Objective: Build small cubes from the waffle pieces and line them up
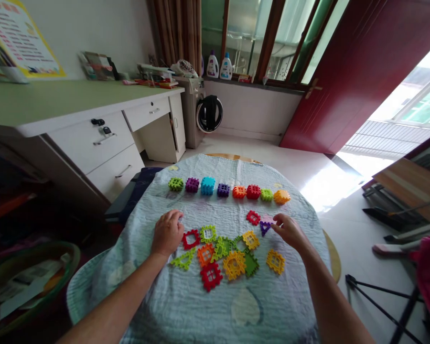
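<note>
Pale pink plastic piece (267, 219), glare-washed, just beside right-hand fingers (277, 220), open, gripping nothing

Single head-worn view, looking forward and down from the person's own position, close above a round table under a pale blue quilted cloth (186, 310), multicoloured plastic waffle-block pieces (234, 265) near centre frame, a dark red door (329, 81) upper right

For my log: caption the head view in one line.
Left hand and right hand among flat plastic building pieces on a quilted blanket, below a row of built cubes.
</note>
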A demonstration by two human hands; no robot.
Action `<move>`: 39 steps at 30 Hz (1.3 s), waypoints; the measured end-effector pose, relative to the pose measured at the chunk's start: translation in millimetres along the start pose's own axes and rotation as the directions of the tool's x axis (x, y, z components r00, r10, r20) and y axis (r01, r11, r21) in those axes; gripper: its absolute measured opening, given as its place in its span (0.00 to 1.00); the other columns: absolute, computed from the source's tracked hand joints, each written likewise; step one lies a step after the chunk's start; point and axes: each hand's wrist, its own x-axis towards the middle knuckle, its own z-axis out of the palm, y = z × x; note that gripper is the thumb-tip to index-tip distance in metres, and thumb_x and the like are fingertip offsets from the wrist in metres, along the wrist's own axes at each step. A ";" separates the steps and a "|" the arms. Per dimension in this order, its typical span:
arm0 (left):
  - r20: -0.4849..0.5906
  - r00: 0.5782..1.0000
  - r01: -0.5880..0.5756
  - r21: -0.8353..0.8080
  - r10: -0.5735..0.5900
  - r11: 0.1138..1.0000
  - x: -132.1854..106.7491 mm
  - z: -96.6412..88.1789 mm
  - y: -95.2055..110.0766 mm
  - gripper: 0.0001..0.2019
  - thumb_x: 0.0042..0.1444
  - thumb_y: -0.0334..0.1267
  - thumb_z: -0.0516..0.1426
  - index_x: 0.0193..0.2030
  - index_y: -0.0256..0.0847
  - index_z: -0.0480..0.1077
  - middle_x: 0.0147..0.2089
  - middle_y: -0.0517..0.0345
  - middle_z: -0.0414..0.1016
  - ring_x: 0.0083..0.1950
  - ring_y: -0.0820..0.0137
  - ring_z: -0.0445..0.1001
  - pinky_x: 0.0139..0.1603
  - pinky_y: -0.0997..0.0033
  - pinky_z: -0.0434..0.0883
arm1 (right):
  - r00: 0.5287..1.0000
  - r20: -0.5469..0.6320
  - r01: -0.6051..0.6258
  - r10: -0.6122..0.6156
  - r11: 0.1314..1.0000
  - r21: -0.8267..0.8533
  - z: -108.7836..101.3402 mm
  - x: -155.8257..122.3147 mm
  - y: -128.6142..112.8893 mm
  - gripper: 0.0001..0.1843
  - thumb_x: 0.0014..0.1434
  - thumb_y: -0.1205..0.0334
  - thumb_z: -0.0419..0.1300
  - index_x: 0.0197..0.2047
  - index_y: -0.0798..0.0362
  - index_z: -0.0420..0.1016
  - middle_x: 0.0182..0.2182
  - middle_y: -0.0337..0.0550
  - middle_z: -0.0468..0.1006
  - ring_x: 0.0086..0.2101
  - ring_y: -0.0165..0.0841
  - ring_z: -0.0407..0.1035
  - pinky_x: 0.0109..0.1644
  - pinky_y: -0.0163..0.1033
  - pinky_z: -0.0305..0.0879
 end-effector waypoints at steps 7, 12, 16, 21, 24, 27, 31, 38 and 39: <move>-0.014 1.000 -0.008 0.009 0.008 1.000 0.5 -0.2 -0.6 0.14 0.54 0.29 0.50 0.45 0.39 0.72 0.51 0.47 0.75 0.54 0.58 0.72 0.58 0.57 0.68 | 0.998 0.008 0.056 -0.056 0.998 -0.001 16.8 -10.5 -4.2 0.17 0.49 0.61 0.63 0.44 0.51 0.77 0.42 0.46 0.73 0.43 0.38 0.70 0.53 0.44 0.64; -0.020 1.000 -0.005 0.004 0.005 1.000 1.0 -0.9 0.0 0.15 0.53 0.29 0.50 0.44 0.40 0.72 0.51 0.47 0.76 0.54 0.58 0.72 0.58 0.57 0.68 | 0.999 0.048 0.018 -0.020 0.999 0.045 11.7 -10.3 -2.5 0.07 0.46 0.65 0.62 0.33 0.51 0.73 0.34 0.41 0.73 0.35 0.34 0.67 0.42 0.39 0.64; -0.020 1.000 -0.012 0.008 0.012 1.000 1.5 0.5 -1.2 0.15 0.53 0.30 0.50 0.45 0.39 0.72 0.51 0.46 0.76 0.54 0.57 0.72 0.58 0.56 0.68 | 0.995 0.102 -0.009 0.003 0.998 0.057 6.9 -14.0 -2.2 0.05 0.45 0.67 0.59 0.27 0.51 0.67 0.24 0.36 0.70 0.27 0.31 0.62 0.31 0.36 0.56; -0.019 1.000 -0.022 0.014 0.022 1.000 1.5 2.1 -3.2 0.15 0.54 0.30 0.50 0.45 0.39 0.72 0.51 0.47 0.76 0.54 0.57 0.72 0.58 0.57 0.68 | 0.998 -0.015 0.064 -0.063 0.995 0.082 6.3 -18.1 -4.8 0.04 0.48 0.68 0.55 0.27 0.49 0.64 0.25 0.37 0.69 0.28 0.32 0.62 0.34 0.37 0.58; -0.019 0.999 -0.027 0.018 0.027 0.999 1.4 2.3 -3.6 0.14 0.54 0.30 0.50 0.45 0.39 0.72 0.51 0.47 0.76 0.54 0.57 0.72 0.58 0.57 0.68 | 0.988 -0.110 0.114 -0.112 0.993 0.013 10.4 -22.4 -5.5 0.06 0.48 0.70 0.53 0.29 0.49 0.65 0.31 0.41 0.70 0.34 0.34 0.65 0.41 0.39 0.61; -0.019 1.000 -0.020 0.021 0.020 1.000 1.3 2.5 -3.4 0.14 0.54 0.30 0.50 0.45 0.39 0.71 0.51 0.47 0.75 0.54 0.57 0.72 0.58 0.57 0.68 | 0.992 -0.025 0.127 -0.127 0.992 -0.001 13.7 -28.6 -3.2 0.11 0.46 0.73 0.52 0.33 0.49 0.68 0.35 0.42 0.70 0.38 0.36 0.66 0.46 0.41 0.63; -0.018 1.000 -0.021 0.018 0.021 1.000 1.3 2.1 -2.8 0.14 0.54 0.30 0.50 0.45 0.39 0.71 0.51 0.47 0.75 0.54 0.57 0.72 0.58 0.57 0.68 | 0.988 0.050 0.142 -0.148 0.985 0.097 11.2 -33.6 0.3 0.14 0.48 0.70 0.55 0.40 0.50 0.71 0.39 0.43 0.70 0.40 0.36 0.67 0.49 0.43 0.65; -0.019 1.000 -0.005 -0.003 0.005 1.000 1.7 -0.5 -0.4 0.15 0.52 0.30 0.50 0.44 0.40 0.72 0.51 0.47 0.76 0.54 0.57 0.72 0.57 0.56 0.68 | 0.986 0.111 0.122 -0.128 0.991 0.061 11.4 -26.6 -11.3 0.12 0.48 0.63 0.63 0.39 0.52 0.77 0.37 0.43 0.72 0.38 0.36 0.68 0.46 0.41 0.65; -0.020 1.000 -0.002 -0.005 0.002 1.000 1.6 -0.8 -0.1 0.15 0.53 0.30 0.50 0.44 0.40 0.72 0.51 0.47 0.76 0.54 0.57 0.72 0.57 0.56 0.68 | 0.983 0.126 0.125 -0.130 0.991 0.051 11.5 -25.4 -12.4 0.10 0.48 0.64 0.62 0.37 0.52 0.77 0.36 0.42 0.72 0.38 0.35 0.68 0.45 0.40 0.65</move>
